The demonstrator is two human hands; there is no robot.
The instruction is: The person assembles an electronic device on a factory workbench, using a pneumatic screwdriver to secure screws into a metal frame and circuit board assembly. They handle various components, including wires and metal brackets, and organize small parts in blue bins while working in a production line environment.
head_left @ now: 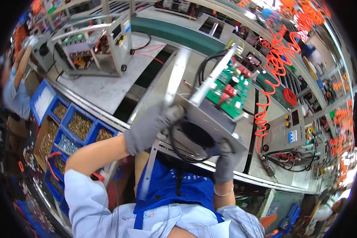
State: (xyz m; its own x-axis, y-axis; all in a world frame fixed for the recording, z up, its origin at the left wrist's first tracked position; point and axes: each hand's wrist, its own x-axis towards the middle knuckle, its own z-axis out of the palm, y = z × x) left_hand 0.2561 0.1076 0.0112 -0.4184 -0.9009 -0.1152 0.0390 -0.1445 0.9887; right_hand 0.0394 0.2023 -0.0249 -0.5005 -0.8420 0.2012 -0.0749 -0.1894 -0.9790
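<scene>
Half-built metal chassis point(210, 119), green circuit board point(228, 89) fitted but uncovered, tilts above the workbench point(107, 89), left hand point(148, 127) and right hand point(226, 160) fingers clamped on its edges.

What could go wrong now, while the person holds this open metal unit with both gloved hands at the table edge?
1. The open metal unit is tilted, gripped by the left hand and right hand; it might slip.
2. Black cables loop under it and could snag.
3. The green circuit board is exposed and could strike the finished grey unit nearby, or catch the orange coiled hose.
</scene>
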